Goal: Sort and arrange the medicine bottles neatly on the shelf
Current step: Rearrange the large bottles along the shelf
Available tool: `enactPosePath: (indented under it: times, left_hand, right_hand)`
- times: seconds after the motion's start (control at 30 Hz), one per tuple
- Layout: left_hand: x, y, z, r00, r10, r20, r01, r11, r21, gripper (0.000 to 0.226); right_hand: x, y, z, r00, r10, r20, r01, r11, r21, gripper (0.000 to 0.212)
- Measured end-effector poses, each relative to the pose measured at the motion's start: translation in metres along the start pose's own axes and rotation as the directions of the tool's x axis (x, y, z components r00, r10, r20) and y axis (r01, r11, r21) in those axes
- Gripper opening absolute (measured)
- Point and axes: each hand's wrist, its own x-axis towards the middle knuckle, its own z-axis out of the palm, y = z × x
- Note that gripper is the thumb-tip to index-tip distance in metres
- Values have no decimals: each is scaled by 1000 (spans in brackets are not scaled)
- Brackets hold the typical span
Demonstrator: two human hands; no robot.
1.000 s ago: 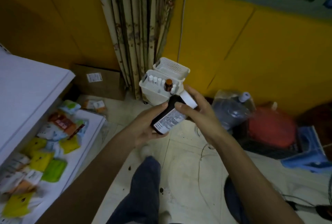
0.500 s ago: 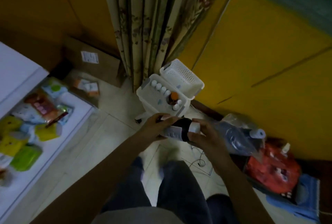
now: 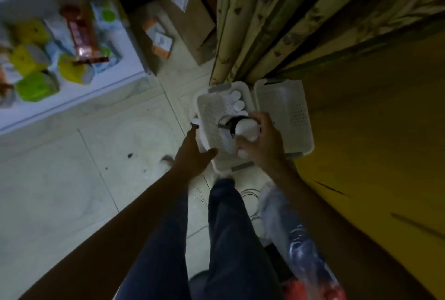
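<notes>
Dark white-capped medicine bottle [image 3: 244,128] over white plastic basket [image 3: 212,116]
Right hand [image 3: 265,145] grips it with curled fingers; left hand [image 3: 192,155] at the rim, fingers' state unclear.

Your right hand [image 3: 263,142] grips the dark bottle [image 3: 233,124] around its white cap, over the white basket [image 3: 209,113] on the floor. Your left hand [image 3: 193,152] rests against the left wall of this basket, with the thumb at the rim. Small white-capped bottles [image 3: 235,102] stand at its far end. A second basket [image 3: 290,111] lies just beside it on the right, under the curtain [image 3: 265,22].
</notes>
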Motion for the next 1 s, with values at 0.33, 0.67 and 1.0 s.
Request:
enactPosePath:
  times: [0.33,0.67,1.0]
  left_hand:
    - [73,-44,61,995,-94,-41,95,995,21,90]
    - [84,-54,68,998,-63,10,62,996,70,107]
    - [3,-41,-3,980,127,-154,-40,881,471,87]
  right_hand:
    - [131,21,52,973,-165,159,206,932,-297,46]
    - [145,17,71,971,-234,43,216,791,-572,54]
    - [28,-19,71,935,-307,177,354,771,-530,78]
